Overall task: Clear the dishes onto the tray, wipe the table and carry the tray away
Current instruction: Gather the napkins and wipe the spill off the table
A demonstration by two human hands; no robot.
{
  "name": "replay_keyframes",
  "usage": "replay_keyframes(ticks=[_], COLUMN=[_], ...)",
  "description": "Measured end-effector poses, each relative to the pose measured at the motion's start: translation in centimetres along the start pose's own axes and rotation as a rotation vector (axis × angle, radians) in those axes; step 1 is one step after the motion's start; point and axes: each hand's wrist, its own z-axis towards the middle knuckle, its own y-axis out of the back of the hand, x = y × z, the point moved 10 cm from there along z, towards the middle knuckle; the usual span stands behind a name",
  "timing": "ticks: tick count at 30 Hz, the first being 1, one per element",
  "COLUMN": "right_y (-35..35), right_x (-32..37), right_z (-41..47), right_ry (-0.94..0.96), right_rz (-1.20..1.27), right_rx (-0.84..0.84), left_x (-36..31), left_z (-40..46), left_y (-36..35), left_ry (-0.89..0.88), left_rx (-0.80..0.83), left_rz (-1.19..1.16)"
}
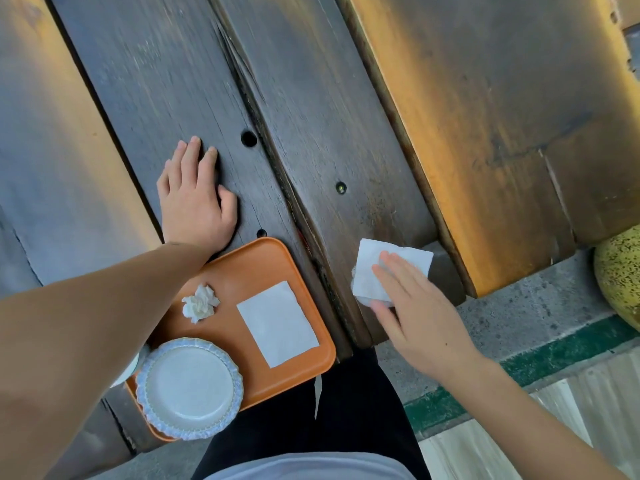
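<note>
An orange tray (242, 268) sits at the near edge of the dark wooden table (311, 116), partly overhanging it. On the tray lie a white plate with a blue ruffled rim (188, 388), a crumpled tissue (200, 303) and a flat white napkin (277, 323). My left hand (194, 199) rests flat on the table just beyond the tray, fingers spread, holding nothing. My right hand (412, 306) presses a folded white napkin (384, 268) onto the table's near edge, right of the tray.
A white cup (130, 367) peeks out under my left forearm at the tray's left side. Lighter wooden planks (502, 116) flank the table on the right and left. A yellow-green speckled round object (620, 278) sits at far right. Concrete floor with a green stripe (519, 368) lies below.
</note>
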Motion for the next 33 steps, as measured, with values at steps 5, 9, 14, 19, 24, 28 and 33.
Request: replay_keyframes(ticks=[5, 9, 14, 19, 24, 28, 33], right_y=[2.3, 2.2, 3.4, 5.0, 1.3, 0.8, 1.1], right_x=[-2.9, -2.8, -2.7, -2.2, -2.3, -2.4, -1.9], right_z=[2.4, 4.0, 5.3, 4.4, 3.2, 1.7, 1.6], right_ry=[-0.050, -0.009, 0.032, 0.038, -0.019, -0.088, -0.114], right_rz=[0.004, 0.046, 0.014, 0.092, 0.142, 0.226, 0.261], right_rx=[-0.073, -0.062, -0.063, -0.117, -0.121, -0.282, -0.309], left_x=[-0.1, 0.0, -0.1, -0.1, -0.1, -0.1, -0.1], left_z=[0.1, 0.0, 0.1, 0.0, 0.0, 0.0, 0.0], left_y=[0.0, 0.0, 0.0, 0.0, 0.0, 0.0, 0.0], left_ry=[-0.002, -0.007, -0.005, -0.004, -0.006, -0.007, -0.005], left_rx=[-0.001, 0.006, -0.004, -0.010, -0.015, -0.019, -0.023], left_rz=[0.003, 0.009, 0.001, 0.001, -0.001, 0.005, 0.000])
